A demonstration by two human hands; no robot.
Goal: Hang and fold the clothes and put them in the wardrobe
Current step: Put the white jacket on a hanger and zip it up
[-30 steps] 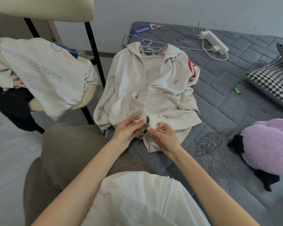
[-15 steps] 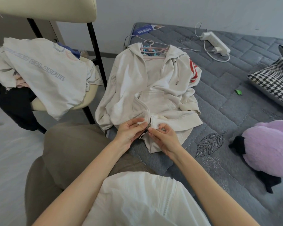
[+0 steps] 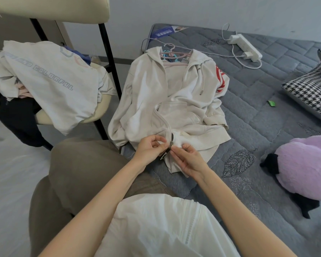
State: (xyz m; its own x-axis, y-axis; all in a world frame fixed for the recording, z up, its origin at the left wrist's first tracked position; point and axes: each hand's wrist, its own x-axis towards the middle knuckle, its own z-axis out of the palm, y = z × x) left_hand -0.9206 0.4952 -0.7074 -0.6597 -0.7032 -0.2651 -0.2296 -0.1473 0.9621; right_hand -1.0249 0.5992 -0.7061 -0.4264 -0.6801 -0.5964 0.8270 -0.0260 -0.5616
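Observation:
A cream zip-up hoodie [image 3: 176, 101] lies front-up on the grey quilted mattress [image 3: 258, 115], with a pink hanger [image 3: 174, 54] and a blue one inside its neck. At the bottom hem my left hand [image 3: 149, 150] pinches the left zipper edge. My right hand [image 3: 188, 157] pinches the right zipper edge beside it. A black zipper tab [image 3: 164, 154] shows between my fingers. A pile of clothes topped by a white printed T-shirt [image 3: 50, 84] sits on the chair at left.
A beige chair [image 3: 98, 112] with black legs stands left of the mattress. A white power strip [image 3: 246, 47] with cables lies at the far end. A houndstooth pillow [image 3: 311, 91] and a purple plush toy [image 3: 308, 167] sit to the right.
My hands have stayed at the hem while the fingers shifted on the zipper ends. The black tab now sits lower between them. The hoodie has not moved.

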